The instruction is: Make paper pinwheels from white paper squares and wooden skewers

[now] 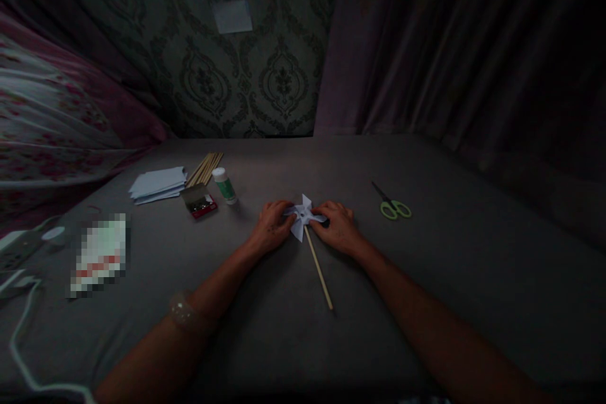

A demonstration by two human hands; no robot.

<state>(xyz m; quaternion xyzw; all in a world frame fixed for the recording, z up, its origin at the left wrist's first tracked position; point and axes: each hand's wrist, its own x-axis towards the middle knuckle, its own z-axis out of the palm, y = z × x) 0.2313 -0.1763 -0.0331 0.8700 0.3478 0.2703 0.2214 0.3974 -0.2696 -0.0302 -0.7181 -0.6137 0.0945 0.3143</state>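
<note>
A white paper pinwheel (302, 216) lies at the middle of the table, its pointed blades spread. From beneath it a thin wooden stick (319, 271) runs toward me, slanting slightly right. My left hand (273, 225) pinches the pinwheel's left side between thumb and fingers. On the opposite side my right hand (337, 225) grips the right blade, close to the top of the stick. The fingers hide parts of the blades, and I cannot make out what fastens the centre.
Green-handled scissors (394, 207) lie on the right. At left stand a glue bottle (224, 186) and an opened small box (199, 202) of shiny bits, near bundled sticks (205, 168) and stacked white paper (158, 184). A power strip (19, 249) with a white cable (21, 328) occupies the left edge.
</note>
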